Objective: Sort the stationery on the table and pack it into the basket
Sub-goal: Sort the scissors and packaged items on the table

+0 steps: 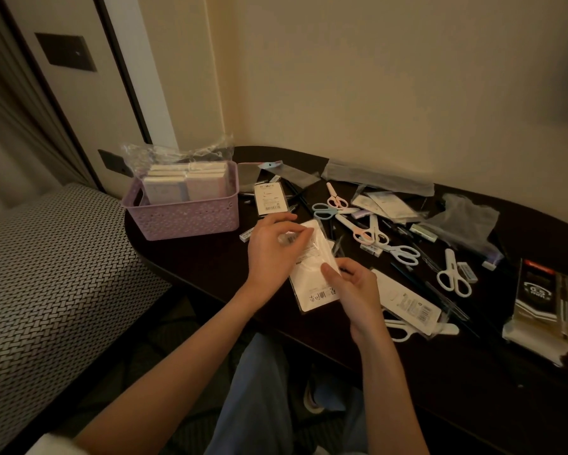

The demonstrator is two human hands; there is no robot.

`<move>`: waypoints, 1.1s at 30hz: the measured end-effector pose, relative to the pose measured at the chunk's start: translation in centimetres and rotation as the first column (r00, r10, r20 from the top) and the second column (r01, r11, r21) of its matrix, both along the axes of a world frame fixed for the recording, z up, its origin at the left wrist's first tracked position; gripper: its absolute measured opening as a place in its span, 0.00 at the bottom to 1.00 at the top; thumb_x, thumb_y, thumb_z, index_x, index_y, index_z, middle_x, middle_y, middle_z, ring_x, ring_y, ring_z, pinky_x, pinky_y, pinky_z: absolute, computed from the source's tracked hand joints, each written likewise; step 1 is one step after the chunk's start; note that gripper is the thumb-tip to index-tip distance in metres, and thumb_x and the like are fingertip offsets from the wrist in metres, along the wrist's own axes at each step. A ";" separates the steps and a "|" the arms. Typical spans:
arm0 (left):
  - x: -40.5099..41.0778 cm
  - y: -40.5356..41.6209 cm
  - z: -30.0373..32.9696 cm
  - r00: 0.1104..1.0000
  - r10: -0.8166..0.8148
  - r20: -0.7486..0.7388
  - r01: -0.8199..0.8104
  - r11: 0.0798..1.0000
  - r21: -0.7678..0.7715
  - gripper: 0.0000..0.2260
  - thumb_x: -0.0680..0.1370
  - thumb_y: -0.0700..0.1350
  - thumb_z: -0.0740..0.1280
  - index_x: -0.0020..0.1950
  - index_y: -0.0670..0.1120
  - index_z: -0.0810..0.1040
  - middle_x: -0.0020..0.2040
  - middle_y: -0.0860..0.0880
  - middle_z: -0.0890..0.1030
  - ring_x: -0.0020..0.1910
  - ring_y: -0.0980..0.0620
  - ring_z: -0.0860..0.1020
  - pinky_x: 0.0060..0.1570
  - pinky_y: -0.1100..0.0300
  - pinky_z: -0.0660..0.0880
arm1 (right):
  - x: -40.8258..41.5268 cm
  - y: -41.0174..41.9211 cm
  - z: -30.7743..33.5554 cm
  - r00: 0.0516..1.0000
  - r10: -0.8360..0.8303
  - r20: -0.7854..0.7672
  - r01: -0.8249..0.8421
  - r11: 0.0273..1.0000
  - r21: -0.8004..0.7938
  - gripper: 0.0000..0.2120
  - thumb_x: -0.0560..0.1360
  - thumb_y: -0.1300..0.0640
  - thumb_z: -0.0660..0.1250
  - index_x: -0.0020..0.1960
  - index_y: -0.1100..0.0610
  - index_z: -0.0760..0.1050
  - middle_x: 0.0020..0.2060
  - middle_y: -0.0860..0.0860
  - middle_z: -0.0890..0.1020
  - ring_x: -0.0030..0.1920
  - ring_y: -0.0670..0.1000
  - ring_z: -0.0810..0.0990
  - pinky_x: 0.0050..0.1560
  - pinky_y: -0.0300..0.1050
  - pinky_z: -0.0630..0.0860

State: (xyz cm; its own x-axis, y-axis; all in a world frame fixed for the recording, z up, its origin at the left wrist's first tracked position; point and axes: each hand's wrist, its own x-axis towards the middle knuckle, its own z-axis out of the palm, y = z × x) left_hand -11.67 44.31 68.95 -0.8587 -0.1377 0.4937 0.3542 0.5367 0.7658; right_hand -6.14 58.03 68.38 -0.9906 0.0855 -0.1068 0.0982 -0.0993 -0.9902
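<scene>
Left hand [269, 247] and right hand [351, 290] are both pinching a white packet [312, 274]. Best carrying it flat, then sliding it upright beside the pads in the lilac basket [184, 218].

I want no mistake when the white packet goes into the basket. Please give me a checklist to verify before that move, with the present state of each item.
1. Both hands hold the white packet: left hand at its top, right hand at its lower edge: ok.
2. Purple basket stands upright on the table: ok.
3. Free room in the basket beside the boxes: cannot tell.
4. Clear plastic wrap sticks up over the basket opening: not ok.
5. Path from packet to basket free of things: ok.
</scene>
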 end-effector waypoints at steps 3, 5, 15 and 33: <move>0.1 0.6 0.4 0.997 0.008 0.071 -0.020 0.986 0.168 0.06 0.72 0.45 0.75 0.47 0.47 0.81 0.54 0.51 0.80 0.56 0.56 0.77 0.58 0.52 0.76 | 0.0 0.0 0.0 1.000 -0.004 -0.011 0.003 1.000 -0.001 0.06 0.77 0.60 0.67 0.54 0.58 0.79 0.41 0.51 0.86 0.39 0.45 0.84 0.35 0.33 0.76; 0.3 1.0 0.7 0.990 -0.003 0.143 -0.039 0.957 0.289 0.14 0.72 0.43 0.75 0.52 0.46 0.74 0.54 0.52 0.77 0.54 0.56 0.77 0.54 0.56 0.78 | 0.0 0.1 0.0 1.000 -0.004 -0.015 0.004 1.000 -0.002 0.06 0.78 0.59 0.66 0.54 0.58 0.79 0.41 0.51 0.86 0.40 0.45 0.85 0.34 0.33 0.76; 0.8 0.8 1.3 0.855 -0.271 0.441 -0.116 0.730 0.673 0.23 0.72 0.41 0.75 0.64 0.45 0.69 0.52 0.49 0.78 0.46 0.55 0.80 0.33 0.65 0.77 | 0.0 0.4 0.0 1.000 0.003 0.021 -0.004 0.999 0.052 0.05 0.77 0.60 0.67 0.51 0.56 0.79 0.44 0.48 0.84 0.42 0.42 0.83 0.37 0.33 0.76; 2.1 1.7 1.3 0.856 -0.368 0.364 0.157 0.855 0.494 0.16 0.75 0.40 0.71 0.59 0.47 0.69 0.57 0.47 0.80 0.53 0.52 0.81 0.44 0.60 0.81 | -0.8 0.8 0.7 0.926 -0.292 -0.238 0.308 0.951 0.029 0.02 0.77 0.59 0.67 0.47 0.55 0.78 0.45 0.48 0.83 0.47 0.43 0.83 0.45 0.39 0.80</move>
